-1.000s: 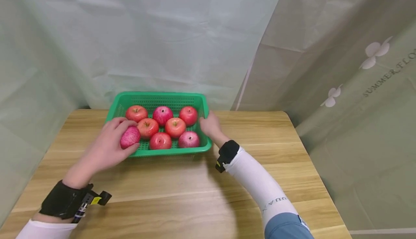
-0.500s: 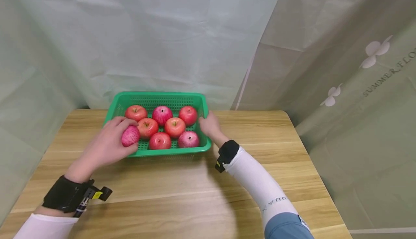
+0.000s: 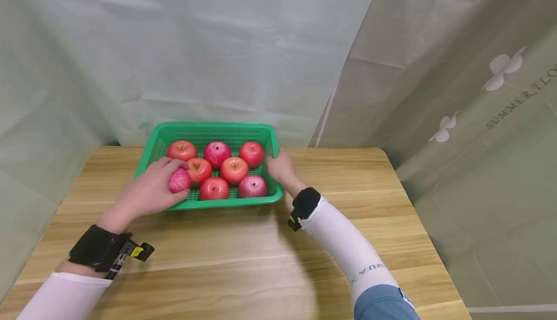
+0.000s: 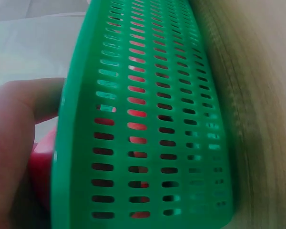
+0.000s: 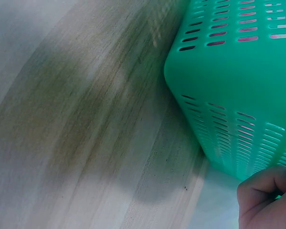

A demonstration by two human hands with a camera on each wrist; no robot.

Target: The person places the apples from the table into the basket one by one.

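My left hand [image 3: 152, 187] grips a pinkish-red apple [image 3: 180, 180] at the front left corner of a green plastic basket [image 3: 226, 204]. In the left wrist view, part of that apple [image 4: 42, 167] shows behind the basket's slotted wall [image 4: 148, 114], beside my fingers. Several red apples lie inside the basket, among them a stem-up apple [image 3: 235, 170] in the middle and a darker one [image 3: 217, 154] at the back. My right hand [image 3: 283, 167] holds the basket's right rim; in the right wrist view its curled fingers [image 5: 264, 191] are at the basket's end wall.
The basket stands on a wood-grain table [image 3: 243, 262], near its back edge. Pale sheeting [image 3: 226, 54] hangs behind the table. On the right hangs a printed curtain [image 3: 478, 141] with flower shapes and lettering.
My left hand has moved slightly right with the apple, closer to the apples in the middle of the basket. The right hand stays at the rim, and the basket has barely shifted.
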